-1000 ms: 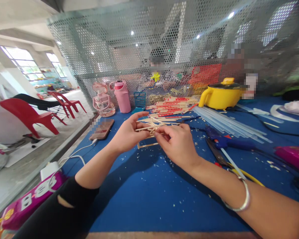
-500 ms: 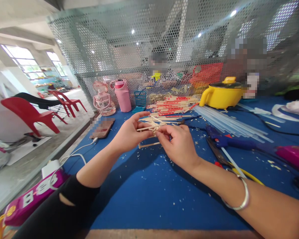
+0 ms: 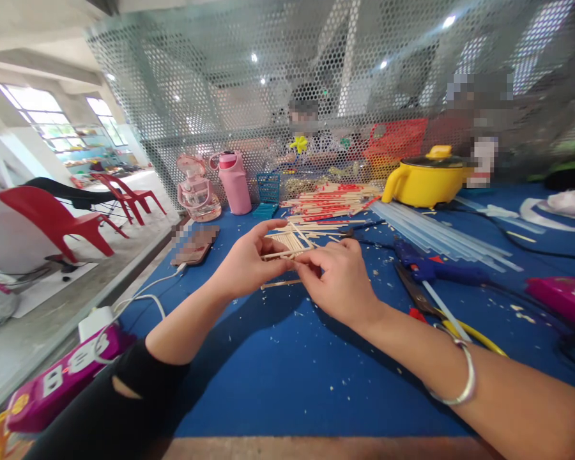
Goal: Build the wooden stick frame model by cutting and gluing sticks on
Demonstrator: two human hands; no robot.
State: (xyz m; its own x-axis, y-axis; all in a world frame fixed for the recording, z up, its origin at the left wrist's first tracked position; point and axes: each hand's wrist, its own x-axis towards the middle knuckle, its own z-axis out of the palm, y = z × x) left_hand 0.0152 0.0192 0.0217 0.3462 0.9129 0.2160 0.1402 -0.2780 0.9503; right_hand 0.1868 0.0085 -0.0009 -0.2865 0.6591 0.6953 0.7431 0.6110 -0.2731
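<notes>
Between my two hands, above the blue table, is a small frame of pale wooden sticks. My left hand grips its left side, thumb below and fingers curled behind. The fingertips of my right hand are pinched at its front edge, close to the left thumb; what exactly they pinch is too small to make out. A separate-looking pale stick shows just below the hands. Loose sticks with red wrappers lie in a pile behind the frame.
Right of my hands are clear glue sticks, a blue glue gun, dark pliers-like tools and a yellow pot. At left stand a pink bottle, a phone and a purple power strip. Behind the mesh sits a person.
The stick frame has tilted, so its row of parallel sticks now shows. My right fingertips have shifted slightly left along its front edge.
</notes>
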